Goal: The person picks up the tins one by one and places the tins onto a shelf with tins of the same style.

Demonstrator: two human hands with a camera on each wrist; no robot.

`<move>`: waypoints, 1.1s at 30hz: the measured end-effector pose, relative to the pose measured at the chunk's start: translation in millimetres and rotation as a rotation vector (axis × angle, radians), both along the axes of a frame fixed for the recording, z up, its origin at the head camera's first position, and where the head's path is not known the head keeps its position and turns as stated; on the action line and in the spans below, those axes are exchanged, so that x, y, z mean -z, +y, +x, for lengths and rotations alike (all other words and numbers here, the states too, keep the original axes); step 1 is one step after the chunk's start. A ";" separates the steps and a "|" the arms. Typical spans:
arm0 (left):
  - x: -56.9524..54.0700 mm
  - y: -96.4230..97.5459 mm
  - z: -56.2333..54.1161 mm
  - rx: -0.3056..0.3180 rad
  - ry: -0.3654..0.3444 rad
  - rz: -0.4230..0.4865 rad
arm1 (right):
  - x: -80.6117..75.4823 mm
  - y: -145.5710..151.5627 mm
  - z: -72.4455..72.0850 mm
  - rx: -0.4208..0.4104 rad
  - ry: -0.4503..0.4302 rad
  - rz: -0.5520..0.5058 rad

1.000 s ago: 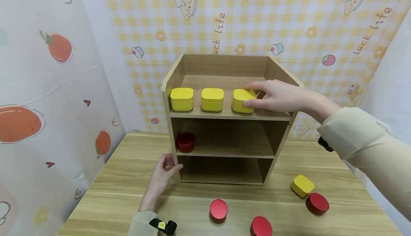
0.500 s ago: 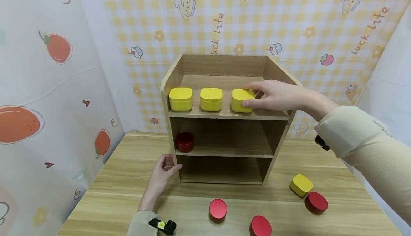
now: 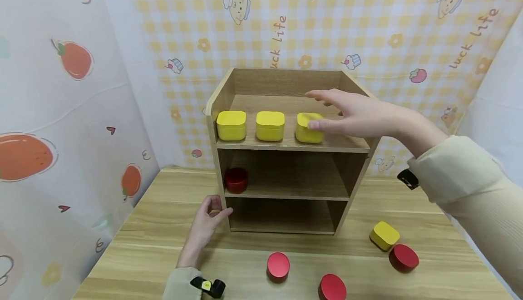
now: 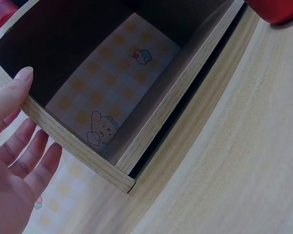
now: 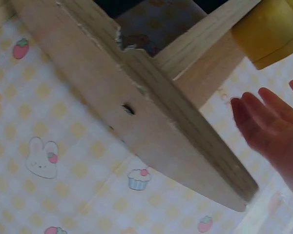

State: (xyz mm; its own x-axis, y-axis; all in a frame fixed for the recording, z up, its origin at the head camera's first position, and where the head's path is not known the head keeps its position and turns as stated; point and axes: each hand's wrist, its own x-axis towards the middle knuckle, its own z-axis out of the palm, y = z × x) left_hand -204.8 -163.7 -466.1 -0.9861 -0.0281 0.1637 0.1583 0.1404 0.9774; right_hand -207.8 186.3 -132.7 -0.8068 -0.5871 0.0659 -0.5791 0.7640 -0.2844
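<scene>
A wooden shelf unit (image 3: 282,146) holds a row of 3 yellow boxes with rounded corners on its top board. Over the rightmost yellow box (image 3: 307,133) hovers my right hand (image 3: 359,114), fingers spread and apart from it in the right wrist view, where the hand (image 5: 278,126) is partly cut off. The other two are the middle yellow box (image 3: 270,126) and the left yellow box (image 3: 231,126). My left hand (image 3: 205,220) holds the shelf's left side panel, its thumb (image 4: 20,83) at the front edge and its fingers along the outside.
A red round tin (image 3: 236,180) sits at the left of the middle shelf. On the wooden table, a yellow box (image 3: 384,235) lies beside a red tin (image 3: 403,258) at the right. Two more red tins, one at centre (image 3: 278,267) and one in front (image 3: 332,287), stand nearer.
My right hand has let go of the rightmost yellow box, its fingers lifting and spreading. That box stays in place on the top board. My left hand has kept its hold on the shelf.
</scene>
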 end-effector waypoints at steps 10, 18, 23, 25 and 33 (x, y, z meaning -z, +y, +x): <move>0.0 -0.7 -0.8 0.003 -0.006 0.005 | 5.8 7.8 31.4 -0.048 0.207 -0.076; 0.0 -0.1 -0.7 0.010 -0.001 0.011 | 14.4 27.8 66.7 -0.018 0.265 -0.262; -1.6 0.3 0.6 0.011 -0.002 0.009 | 26.8 42.2 74.8 -0.095 0.382 -0.336; -2.2 0.4 1.0 0.008 -0.001 0.007 | 33.1 48.3 76.8 -0.135 0.389 -0.382; -1.4 -0.4 1.9 0.005 0.009 -0.001 | 70.3 72.4 94.7 -0.055 0.259 -0.561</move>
